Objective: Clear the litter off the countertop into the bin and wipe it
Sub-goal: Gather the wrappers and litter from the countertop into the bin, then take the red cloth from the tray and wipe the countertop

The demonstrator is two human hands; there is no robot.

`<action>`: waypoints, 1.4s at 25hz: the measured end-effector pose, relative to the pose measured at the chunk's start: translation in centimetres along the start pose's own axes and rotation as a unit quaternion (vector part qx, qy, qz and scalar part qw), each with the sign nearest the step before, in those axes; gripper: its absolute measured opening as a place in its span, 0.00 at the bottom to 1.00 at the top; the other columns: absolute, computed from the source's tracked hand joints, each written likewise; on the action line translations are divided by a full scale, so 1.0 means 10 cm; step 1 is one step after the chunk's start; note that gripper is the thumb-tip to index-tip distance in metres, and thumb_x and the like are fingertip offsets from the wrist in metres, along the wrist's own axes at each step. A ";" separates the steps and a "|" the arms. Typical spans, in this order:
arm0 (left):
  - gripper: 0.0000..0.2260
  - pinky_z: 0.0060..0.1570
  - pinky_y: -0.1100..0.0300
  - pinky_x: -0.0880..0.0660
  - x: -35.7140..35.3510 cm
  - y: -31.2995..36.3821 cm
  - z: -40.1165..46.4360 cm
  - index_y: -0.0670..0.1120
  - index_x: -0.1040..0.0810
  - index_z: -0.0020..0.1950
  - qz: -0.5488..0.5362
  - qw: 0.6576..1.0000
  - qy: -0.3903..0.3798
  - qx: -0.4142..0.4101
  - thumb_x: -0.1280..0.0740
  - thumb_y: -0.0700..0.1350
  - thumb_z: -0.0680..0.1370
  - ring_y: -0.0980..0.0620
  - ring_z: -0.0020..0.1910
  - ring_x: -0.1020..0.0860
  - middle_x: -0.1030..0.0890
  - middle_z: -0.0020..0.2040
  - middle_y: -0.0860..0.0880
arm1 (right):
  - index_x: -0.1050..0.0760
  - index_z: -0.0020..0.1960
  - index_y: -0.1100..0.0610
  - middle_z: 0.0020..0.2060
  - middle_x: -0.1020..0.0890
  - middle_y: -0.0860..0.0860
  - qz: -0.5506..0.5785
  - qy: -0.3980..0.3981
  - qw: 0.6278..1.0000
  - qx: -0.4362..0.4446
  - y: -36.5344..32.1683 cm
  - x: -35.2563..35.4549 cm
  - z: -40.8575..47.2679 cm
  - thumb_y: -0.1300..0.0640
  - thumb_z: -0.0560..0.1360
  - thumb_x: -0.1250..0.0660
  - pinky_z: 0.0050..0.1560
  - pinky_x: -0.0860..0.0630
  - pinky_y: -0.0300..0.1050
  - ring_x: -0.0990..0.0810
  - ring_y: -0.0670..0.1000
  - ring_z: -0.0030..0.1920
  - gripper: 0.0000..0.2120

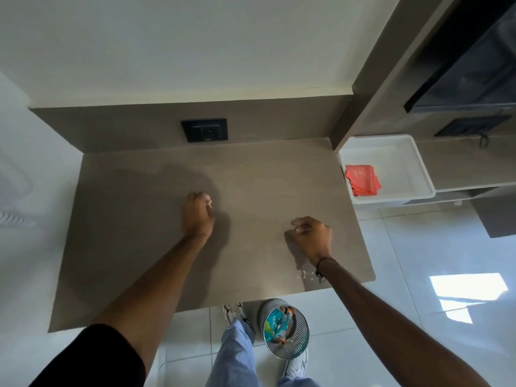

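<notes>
My left hand [196, 216] rests fisted on the middle of the brown countertop [134, 233], closed around small pale scraps of litter that poke out by the thumb. My right hand [310, 236] is fisted on the counter's right part, fingers curled around small bits. A patch of tiny white crumbs [304, 272] lies on the counter just beside my right wrist, near the front edge. The round metal mesh bin [284, 329] stands on the floor below the counter's front edge, with colourful wrappers inside.
A white plastic tub [396, 152] holding a folded red cloth [361, 180] sits on a lower shelf to the right of the counter. A black wall socket [204, 130] is on the backsplash. My legs and shoes stand by the bin on white floor tiles.
</notes>
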State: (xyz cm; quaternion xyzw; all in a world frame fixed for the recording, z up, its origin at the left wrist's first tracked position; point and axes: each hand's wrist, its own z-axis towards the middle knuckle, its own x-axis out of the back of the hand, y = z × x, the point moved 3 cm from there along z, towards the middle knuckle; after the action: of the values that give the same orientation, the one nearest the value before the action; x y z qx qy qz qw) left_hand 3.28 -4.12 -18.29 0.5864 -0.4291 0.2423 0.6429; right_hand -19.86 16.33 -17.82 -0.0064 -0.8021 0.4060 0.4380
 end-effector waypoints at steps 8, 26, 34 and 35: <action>0.08 0.50 0.56 0.20 -0.30 0.50 -2.07 0.40 0.15 0.51 -0.135 0.981 -0.064 -0.120 0.29 0.31 0.75 0.48 0.45 0.18 0.15 0.48 0.43 | 0.18 0.50 0.50 0.36 0.15 0.43 0.014 -0.087 0.983 0.163 0.52 0.20 -1.11 0.59 0.69 0.30 0.37 0.25 0.26 0.17 0.41 0.37 0.10; 0.09 0.45 0.77 0.33 -0.57 0.85 -3.02 0.44 0.18 0.60 -0.027 0.982 -0.116 -0.144 0.31 0.43 0.81 0.54 0.49 0.19 0.16 0.57 0.48 | 0.21 0.52 0.53 0.41 0.15 0.48 -0.086 -0.059 0.981 0.166 1.25 0.63 -1.61 0.56 0.74 0.32 0.40 0.19 0.43 0.19 0.48 0.38 0.07; 0.26 0.65 0.44 0.25 -0.54 1.36 -2.12 0.47 0.23 0.70 0.065 0.966 -0.064 -0.241 0.45 0.61 0.83 0.41 0.70 0.25 0.24 0.71 0.44 | 0.25 0.58 0.48 0.49 0.16 0.48 -0.094 0.049 0.984 0.147 0.71 1.11 -0.90 0.50 0.71 0.34 0.46 0.22 0.45 0.17 0.51 0.47 0.16; 0.28 0.73 0.40 0.31 -0.57 1.43 -2.01 0.50 0.28 0.75 0.114 0.963 -0.063 -0.237 0.45 0.64 0.81 0.40 0.77 0.32 0.30 0.78 0.43 | 0.28 0.64 0.49 0.55 0.17 0.49 -0.128 0.048 0.982 0.132 0.67 1.18 -0.77 0.47 0.70 0.34 0.53 0.23 0.50 0.19 0.54 0.54 0.22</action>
State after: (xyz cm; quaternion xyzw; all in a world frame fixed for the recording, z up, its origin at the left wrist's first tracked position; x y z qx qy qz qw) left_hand -5.96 19.07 -14.12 0.3784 -0.5780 0.1673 0.7034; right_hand -24.01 30.11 -11.78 0.1348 -0.7140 0.4479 0.5211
